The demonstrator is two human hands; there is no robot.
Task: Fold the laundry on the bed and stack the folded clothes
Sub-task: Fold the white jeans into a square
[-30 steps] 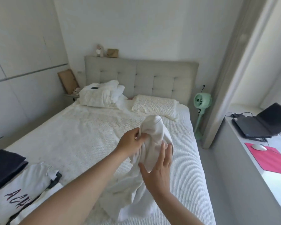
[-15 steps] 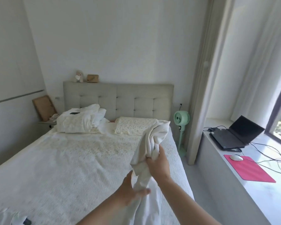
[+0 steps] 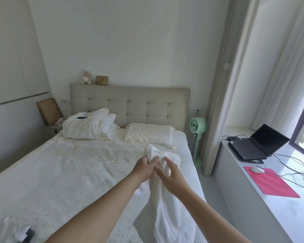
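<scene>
A white garment hangs bunched above the right side of the bed. Its top end pokes up between my hands and its long part drops toward the lower edge of the view. My left hand grips the top of the bunch with curled fingers. My right hand is right beside it, fingers laid over the cloth and holding it from the right. At the bottom left corner lie other clothes, white with a dark piece, mostly cut off by the frame.
Two pillows and a crumpled duvet lie by the padded headboard. A green fan stands right of the bed. The window ledge holds a laptop, a mouse on a pink mat and cables.
My left hand has climbed from low on the garment to its top, next to my right hand. The garment's top has come down lower over the bed.
</scene>
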